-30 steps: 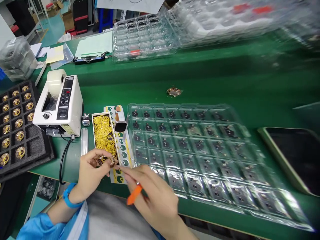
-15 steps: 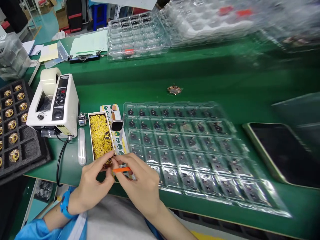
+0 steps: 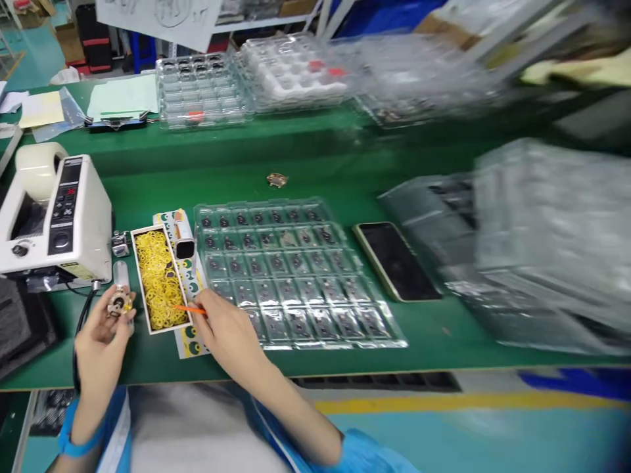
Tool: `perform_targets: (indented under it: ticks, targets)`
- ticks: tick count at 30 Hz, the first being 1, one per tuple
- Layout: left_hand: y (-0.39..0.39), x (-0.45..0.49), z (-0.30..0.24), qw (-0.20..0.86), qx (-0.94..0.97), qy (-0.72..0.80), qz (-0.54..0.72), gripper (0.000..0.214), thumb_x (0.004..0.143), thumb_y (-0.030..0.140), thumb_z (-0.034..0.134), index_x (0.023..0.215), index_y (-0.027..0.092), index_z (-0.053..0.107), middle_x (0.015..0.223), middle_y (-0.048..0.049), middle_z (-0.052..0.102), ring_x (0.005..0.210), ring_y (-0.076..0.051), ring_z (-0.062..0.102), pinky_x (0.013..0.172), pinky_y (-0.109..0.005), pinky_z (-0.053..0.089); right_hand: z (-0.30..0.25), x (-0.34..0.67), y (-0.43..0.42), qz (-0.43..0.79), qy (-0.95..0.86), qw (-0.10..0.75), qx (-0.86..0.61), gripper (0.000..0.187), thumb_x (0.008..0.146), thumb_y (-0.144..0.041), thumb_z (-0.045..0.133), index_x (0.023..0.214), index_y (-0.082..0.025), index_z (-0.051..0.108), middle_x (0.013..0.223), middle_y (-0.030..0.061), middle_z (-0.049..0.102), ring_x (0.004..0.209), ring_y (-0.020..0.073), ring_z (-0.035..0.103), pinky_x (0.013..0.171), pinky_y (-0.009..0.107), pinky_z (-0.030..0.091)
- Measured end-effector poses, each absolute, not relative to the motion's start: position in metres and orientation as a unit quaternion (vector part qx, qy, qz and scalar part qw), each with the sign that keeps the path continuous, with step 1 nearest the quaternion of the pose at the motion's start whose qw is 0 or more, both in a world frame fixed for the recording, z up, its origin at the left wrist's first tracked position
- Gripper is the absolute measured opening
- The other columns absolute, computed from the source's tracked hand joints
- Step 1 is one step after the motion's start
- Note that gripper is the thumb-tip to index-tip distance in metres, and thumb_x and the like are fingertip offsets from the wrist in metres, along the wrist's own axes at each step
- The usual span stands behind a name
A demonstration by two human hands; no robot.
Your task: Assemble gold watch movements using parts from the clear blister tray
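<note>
Between the thumb and fingers of my left hand (image 3: 100,341) is a small round watch case (image 3: 119,303), gold-rimmed with a dark centre; its finer parts are too small to make out. My right hand (image 3: 229,332) pinches a thin orange pointed tool (image 3: 191,309), its exact kind unclear. The tool's tip lies over the right side of a white box (image 3: 140,287) filled with yellow rings (image 3: 158,276). A clear compartment tray (image 3: 286,263) with small dark parts lies right of the box, partly behind my right hand.
Left stands a white tape dispenser (image 3: 89,217) with a black cable. A smartwatch (image 3: 185,247) lies beside the box. A phone (image 3: 397,259) and plastic trays (image 3: 552,230) are on the right. Another round gold piece (image 3: 277,180) lies behind the tray.
My hands were together at the box's near end; now they are apart, the left with the watch case left of the box, the right with the tool over the rings. The view swung right.
</note>
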State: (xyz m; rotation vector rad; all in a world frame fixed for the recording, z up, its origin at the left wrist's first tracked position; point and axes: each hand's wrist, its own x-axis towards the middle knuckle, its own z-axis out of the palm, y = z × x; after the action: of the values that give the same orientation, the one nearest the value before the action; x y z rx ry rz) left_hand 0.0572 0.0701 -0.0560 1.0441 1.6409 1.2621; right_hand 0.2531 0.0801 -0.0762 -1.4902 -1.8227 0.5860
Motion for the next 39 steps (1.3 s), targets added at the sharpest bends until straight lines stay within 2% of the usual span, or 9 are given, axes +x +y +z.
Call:
perform_targets:
  ticks: [3,7,14,19,22,24,29,34,39]
  targets:
    - [0.069,0.056,-0.047,0.425,0.393,0.640,0.506,0.046,0.078,0.025,0.073,0.122,0.017,0.062,0.108,-0.0081,0.074,0.099,-0.023,0.070,0.090,-0.031,0.057,-0.080,0.299,0.063,0.148,-0.681,0.326,-0.639,0.018,0.086,-0.017,0.041,0.094,-0.018,0.057,0.082,0.0050,0.064,0.066,0.0175,0.061,0.056,0.026,0.044]
    - [0.066,0.058,-0.042,0.461,0.382,0.625,0.501,0.048,0.078,0.026,0.075,0.122,0.017,0.062,0.113,-0.0086,0.072,0.100,-0.024,0.070,0.090,-0.032,0.058,-0.082,0.369,0.030,0.045,-0.620,0.275,-0.733,0.021,0.090,-0.032,0.049,0.083,-0.019,0.063,0.076,0.0057,0.062,0.062,0.0201,0.060,0.050,0.028,0.040]
    - [0.063,0.063,-0.047,0.490,0.400,0.608,0.480,0.048,0.077,0.026,0.075,0.123,0.018,0.062,0.114,-0.0086,0.072,0.097,-0.020,0.071,0.089,-0.027,0.057,-0.097,0.382,0.020,0.090,-0.599,0.198,-0.771,0.037,0.089,-0.050,0.047,0.082,-0.021,0.068,0.076,0.0055,0.062,0.061,0.0197,0.060,0.045,0.027,0.034]
    - [0.062,0.077,-0.050,0.551,0.429,0.545,0.463,0.042,0.079,0.027,0.072,0.120,0.019,0.065,0.113,-0.0101,0.072,0.095,-0.021,0.071,0.086,-0.031,0.059,-0.094,0.379,0.035,0.139,-0.586,0.222,-0.767,0.036,0.083,-0.051,0.052,0.066,-0.020,0.055,0.060,0.0020,0.055,0.047,0.0157,0.050,0.041,0.026,0.033]
    - [0.063,0.088,-0.052,0.621,0.453,0.484,0.418,0.032,0.081,0.027,0.069,0.113,0.021,0.070,0.112,-0.0105,0.072,0.098,-0.022,0.069,0.085,-0.031,0.058,-0.080,0.358,0.043,0.242,-0.586,0.282,-0.721,0.029,0.083,-0.047,0.055,0.072,-0.020,0.054,0.051,-0.0042,0.047,0.042,0.0118,0.044,0.041,0.023,0.037]
    - [0.065,0.096,-0.052,0.653,0.477,0.457,0.370,0.024,0.081,0.029,0.069,0.103,0.020,0.074,0.106,-0.0105,0.071,0.093,-0.021,0.069,0.081,-0.031,0.058,-0.067,0.332,0.048,0.347,-0.573,0.360,-0.650,0.021,0.081,-0.039,0.061,0.086,-0.020,0.056,0.057,-0.0043,0.053,0.044,0.0101,0.046,0.041,0.021,0.038]
    - [0.072,0.103,-0.051,0.678,0.482,0.434,0.346,0.014,0.080,0.029,0.068,0.077,0.017,0.073,0.077,-0.0038,0.066,0.071,-0.014,0.061,0.067,-0.025,0.052,-0.045,0.275,0.057,0.466,-0.608,0.421,-0.486,0.036,0.082,-0.017,0.063,0.115,-0.022,0.052,0.069,-0.0047,0.061,0.046,0.0064,0.047,0.040,0.016,0.037]
    - [0.076,0.093,-0.045,0.703,0.409,0.456,0.361,0.021,0.074,0.032,0.071,0.061,0.016,0.067,0.055,0.0025,0.057,0.054,-0.009,0.049,0.056,-0.022,0.040,-0.044,0.273,0.071,0.383,-0.716,0.456,-0.364,0.027,0.087,-0.006,0.051,0.106,-0.024,0.059,0.081,0.0006,0.062,0.064,0.0108,0.056,0.053,0.022,0.048]
    - [0.075,0.085,-0.044,0.759,0.336,0.450,0.328,0.026,0.067,0.038,0.077,0.062,0.014,0.067,0.058,0.0012,0.060,0.056,-0.010,0.055,0.060,-0.023,0.044,-0.049,0.276,0.082,0.223,-0.814,0.450,-0.290,0.022,0.086,-0.004,0.054,0.096,-0.021,0.063,0.090,0.0060,0.062,0.068,0.0134,0.058,0.051,0.025,0.047]
